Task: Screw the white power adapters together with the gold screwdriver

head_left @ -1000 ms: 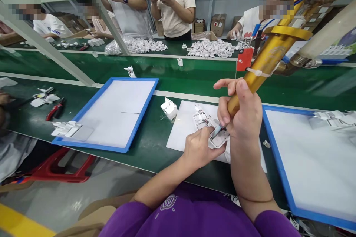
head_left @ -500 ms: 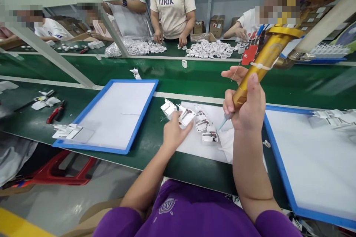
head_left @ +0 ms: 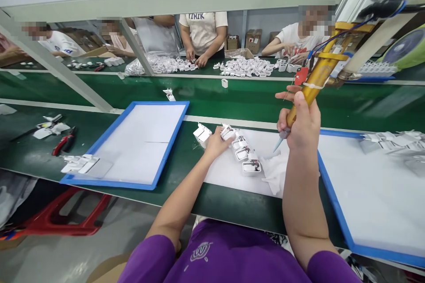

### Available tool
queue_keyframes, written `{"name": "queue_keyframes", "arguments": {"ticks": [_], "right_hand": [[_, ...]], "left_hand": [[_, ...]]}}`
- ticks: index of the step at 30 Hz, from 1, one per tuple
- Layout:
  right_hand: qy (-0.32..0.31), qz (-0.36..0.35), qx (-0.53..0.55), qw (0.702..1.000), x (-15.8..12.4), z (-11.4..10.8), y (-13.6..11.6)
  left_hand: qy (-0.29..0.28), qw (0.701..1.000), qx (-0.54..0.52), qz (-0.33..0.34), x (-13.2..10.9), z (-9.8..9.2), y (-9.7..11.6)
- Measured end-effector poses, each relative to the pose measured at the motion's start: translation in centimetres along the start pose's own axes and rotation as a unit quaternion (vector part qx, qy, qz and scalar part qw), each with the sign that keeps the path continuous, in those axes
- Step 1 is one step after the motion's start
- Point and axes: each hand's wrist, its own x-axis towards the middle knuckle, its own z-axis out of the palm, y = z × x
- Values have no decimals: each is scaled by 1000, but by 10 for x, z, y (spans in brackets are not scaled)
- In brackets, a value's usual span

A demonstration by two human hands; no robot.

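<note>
My left hand (head_left: 216, 145) has its thumb and fingers closed around an open white plastic charger housing (head_left: 227, 131), at the back end of a short row on a white sheet (head_left: 219, 172). More open housings (head_left: 251, 166) lie in that row, with small dark and red parts inside. Just left of my fingers stands another white housing (head_left: 202, 134). My right hand (head_left: 300, 119) is wrapped around a gold dispensing gun (head_left: 307, 96), some fingers stretched out. Its pale blue nozzle tip (head_left: 278, 145) points down over a crumpled white tissue (head_left: 275, 172), apart from the housings.
Blue-edged trays lie left (head_left: 154, 159) and right (head_left: 335, 199), both bearing white parts. Red-handled pliers (head_left: 63, 142) rest at far left. Across the green conveyor (head_left: 159, 86), which carries white pieces, several co-workers handle piles of white housings (head_left: 247, 67). A slanted metal post (head_left: 66, 66) stands left.
My left hand has carried its housing slightly away from me to the row's back end. My right hand has drawn the nozzle up and right, off the front housing. The camera has tilted upward.
</note>
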Motion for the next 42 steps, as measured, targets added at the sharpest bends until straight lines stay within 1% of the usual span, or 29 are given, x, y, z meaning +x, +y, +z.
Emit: {"name": "queue_keyframes", "arguments": {"ticks": [2, 4, 6, 9, 11, 14, 15, 17, 18, 19, 20, 21, 22, 23, 24, 25, 26, 28, 32, 34, 37, 39, 42], "right_hand": [[37, -24, -73, 996, 3, -8, 4], [81, -40, -167, 982, 6, -19, 9], [127, -58, -273, 952, 7, -32, 13], [175, -107, -411, 888, 8, -55, 15], [181, -127, -465, 857, 6, -70, 13], [172, -136, -517, 827, -5, -87, 7], [175, -147, -538, 811, -14, -90, 5], [189, -179, -570, 779, -41, -89, 3], [180, -182, -573, 779, -59, -84, 5], [155, -167, -559, 797, -78, -78, 9], [92, -122, -526, 836, -98, -71, 15], [8, -49, -478, 877, -116, -62, 22], [-62, 31, -428, 901, -133, -53, 31], [-112, 101, -388, 909, -146, -45, 40], [-141, 149, -363, 909, -155, -37, 49], [-157, 176, -351, 906, -159, -31, 58], [-164, 188, -348, 904, -160, -25, 65], [-168, 185, -354, 901, -155, -19, 75], [-162, 175, -346, 907, -142, -18, 83], [-164, 169, -334, 913, -143, -19, 84], [-171, 165, -319, 917, -145, -21, 85], [-177, 167, -317, 917, -144, -19, 86], [-181, 174, -331, 909, -137, -12, 89]], "left_hand": [[-30, 998, -55, 14, 4, 5, -9], [-56, 995, -75, 30, 7, 6, -15], [-79, 992, -87, 38, 8, 7, -19], [-100, 990, -93, 37, 9, 6, -22], [-110, 989, -96, 39, 11, 7, -23], [-123, 985, -108, 46, 14, 7, -25], [-126, 984, -114, 47, 15, 7, -26], [-131, 983, -121, 47, 17, 6, -28], [-135, 982, -122, 48, 18, 6, -29], [-139, 982, -120, 50, 18, 6, -30], [-143, 981, -117, 54, 18, 5, -31], [-147, 981, -116, 58, 18, 5, -31], [-151, 980, -115, 63, 18, 5, -31], [-153, 979, -112, 68, 17, 5, -31], [-156, 979, -108, 72, 16, 4, -30], [-158, 979, -101, 74, 16, 4, -29], [-158, 980, -92, 72, 17, 3, -27], [-151, 984, -73, 62, 18, 2, -25], [-137, 988, -69, 31, 16, -7, -22], [-136, 988, -75, 12, 7, -14, -22], [-131, 988, -82, -16, -13, -23, -24], [-132, 985, -109, -27, -26, -24, -26], [-125, 982, -142, -13, -35, -20, -31]]}}
